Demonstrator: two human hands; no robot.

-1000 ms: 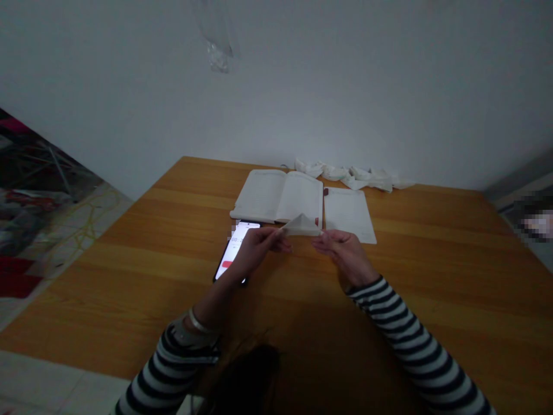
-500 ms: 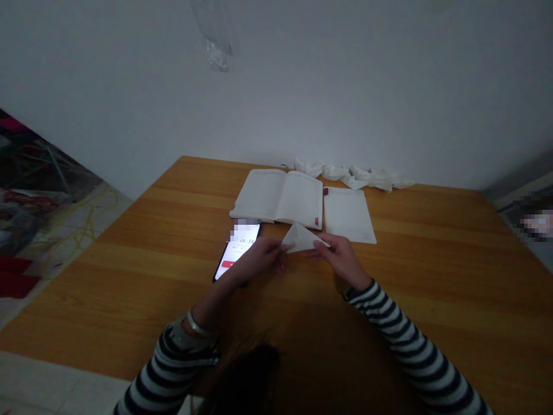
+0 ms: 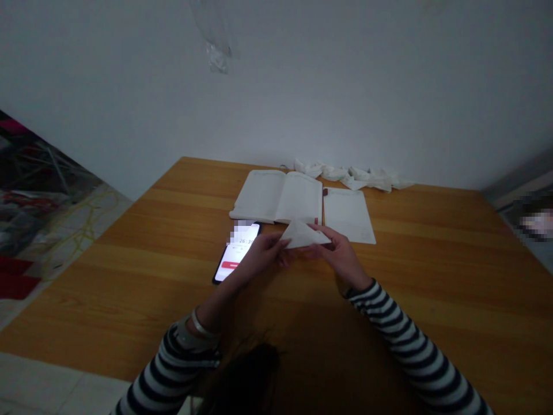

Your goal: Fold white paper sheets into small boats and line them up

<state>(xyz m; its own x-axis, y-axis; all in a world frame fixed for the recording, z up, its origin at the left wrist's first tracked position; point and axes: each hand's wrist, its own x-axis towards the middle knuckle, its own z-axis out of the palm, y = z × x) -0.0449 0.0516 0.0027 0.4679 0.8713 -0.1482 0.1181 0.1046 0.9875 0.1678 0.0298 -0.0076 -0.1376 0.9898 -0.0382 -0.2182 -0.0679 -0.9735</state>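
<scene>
A white sheet of paper folded into a triangle [image 3: 303, 235] is held up between both hands, over the table just in front of the open notebook. My left hand [image 3: 268, 250] pinches its left corner, thumb on top. At the right corner, my right hand [image 3: 339, 251] grips the paper between thumb and fingers. Close beside my left hand lies a phone [image 3: 233, 259] with a lit timer screen. Behind the paper rests the open notebook [image 3: 259, 193], its pages blank-looking.
Right of the notebook lies a loose white sheet [image 3: 349, 216]. Several folded white papers [image 3: 358, 176] line the wall at the table's back edge. A clear plastic bag [image 3: 216, 57] hangs on the wall. The wooden table [image 3: 432, 276] fills most of the foreground.
The folded paper has tilted slightly and shifted a little toward the notebook. My left thumb now presses higher on it, and my right fingers have moved slightly.
</scene>
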